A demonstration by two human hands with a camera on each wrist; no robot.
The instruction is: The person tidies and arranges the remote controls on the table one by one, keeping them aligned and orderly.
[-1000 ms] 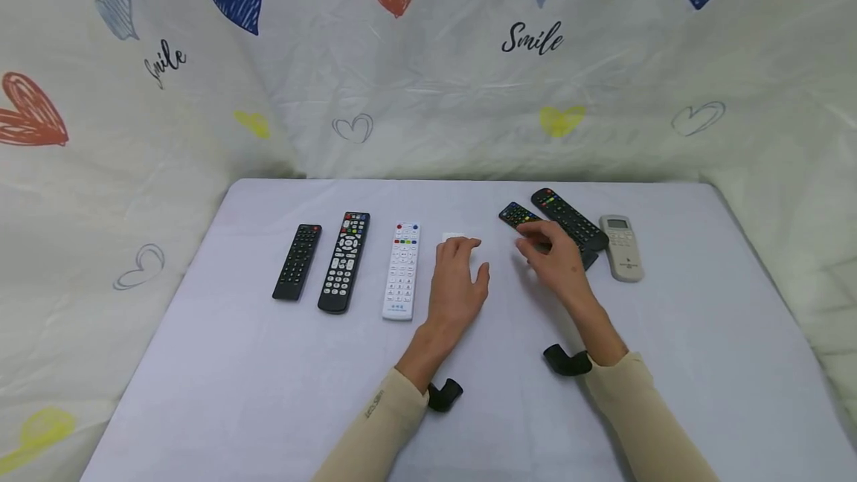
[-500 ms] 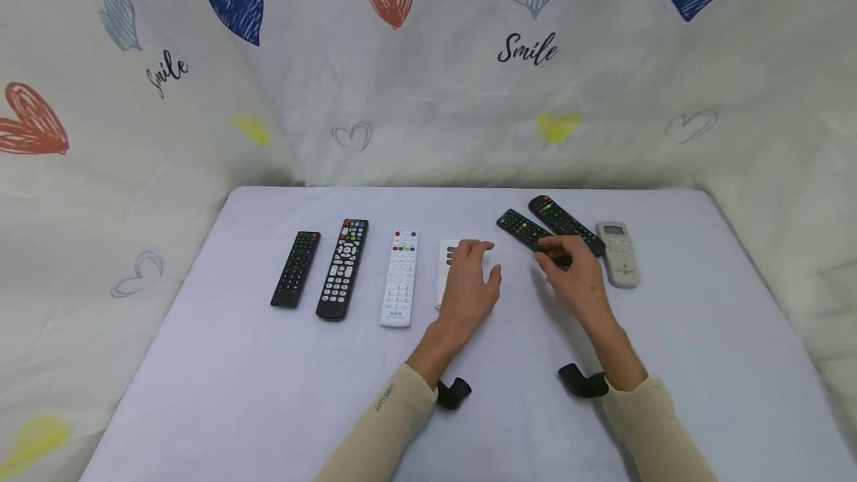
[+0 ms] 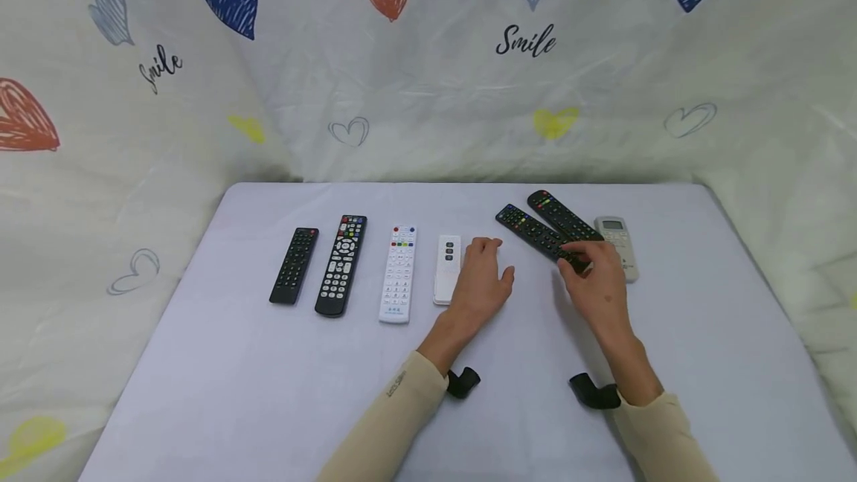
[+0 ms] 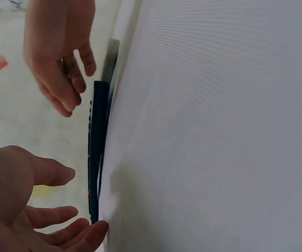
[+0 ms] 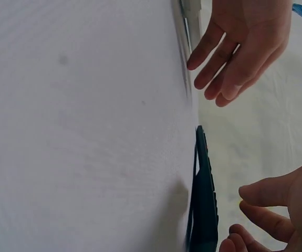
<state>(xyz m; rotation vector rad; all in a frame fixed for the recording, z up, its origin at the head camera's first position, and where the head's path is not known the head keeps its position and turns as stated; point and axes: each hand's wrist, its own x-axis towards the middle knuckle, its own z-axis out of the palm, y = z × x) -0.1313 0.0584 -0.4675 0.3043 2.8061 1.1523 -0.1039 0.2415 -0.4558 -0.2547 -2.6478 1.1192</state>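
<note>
My left hand (image 3: 477, 277) hovers just right of a small white remote control (image 3: 446, 270), its fingers loosely extended and holding nothing. Over the near end of a black remote control (image 3: 532, 233) is my right hand (image 3: 601, 285), thumb and index finger bent toward each other. In the right wrist view a gap separates the right hand (image 5: 292, 210) from the black remote. That remote lies diagonally beside a second, larger black remote (image 3: 562, 214). A beige air-conditioner remote (image 3: 619, 240) lies partly behind the right hand.
Farther left on the white table (image 3: 281, 378) lie a white remote (image 3: 398, 274), a long black remote (image 3: 341, 266) and a smaller black remote (image 3: 294, 266), roughly side by side. A curtain (image 3: 428, 80) printed with hearts stands behind the table.
Both hands have shifted right, the right one also a little nearer. The small white remote and more of the diagonal black remote have come into sight. The remotes stay where they lay.
</note>
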